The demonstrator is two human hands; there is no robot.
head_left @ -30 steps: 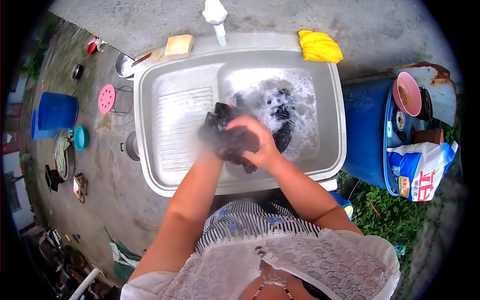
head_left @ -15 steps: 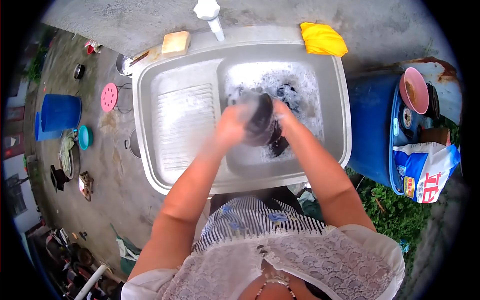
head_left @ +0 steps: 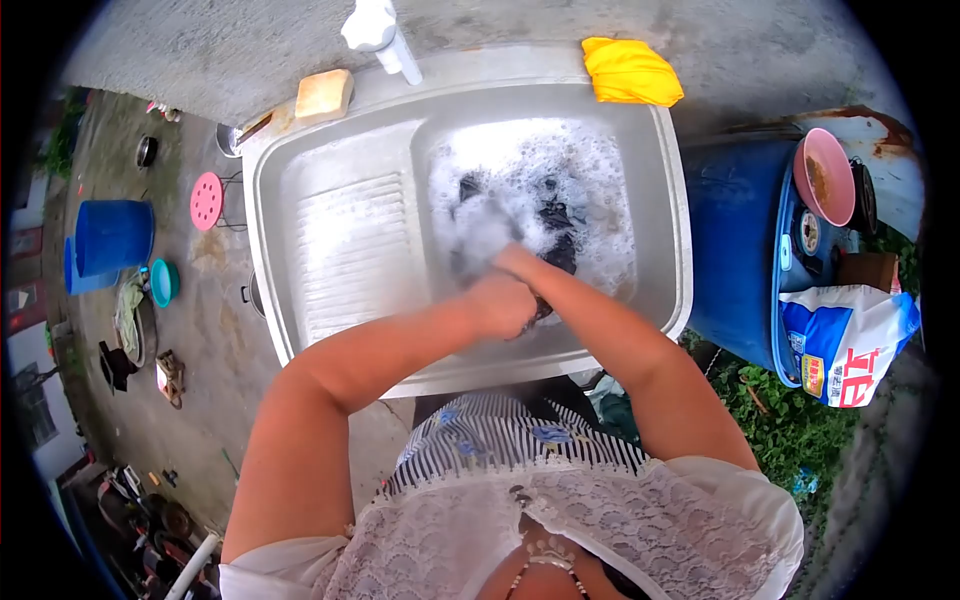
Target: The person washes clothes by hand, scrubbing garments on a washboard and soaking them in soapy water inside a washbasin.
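Observation:
In the grey sink (head_left: 672, 230), dark wet cloth (head_left: 560, 252) lies partly sunk in white suds (head_left: 595, 170). My left hand (head_left: 505, 304) is closed on dark cloth at the basin's near side, and a dark end shows beside its fingers. My right hand (head_left: 503, 252) reaches over to the left, just beyond my left hand. Motion and foam smear its fingers, so its grip cannot be made out. A ribbed washboard (head_left: 355, 255) forms the left part of the sink.
Along the back rim are a soap block (head_left: 323, 96), a white tap (head_left: 380, 35) and a yellow cloth (head_left: 632, 72). A blue barrel (head_left: 735, 240) at the right bears a pink bowl (head_left: 825, 178) and a detergent bag (head_left: 848, 340). Ground at the left holds blue buckets (head_left: 115, 238).
Both hands have come closer together, the left nearer my body and the right further left. The dark cloth held up between them is now lower, mostly in suds and behind the hands.

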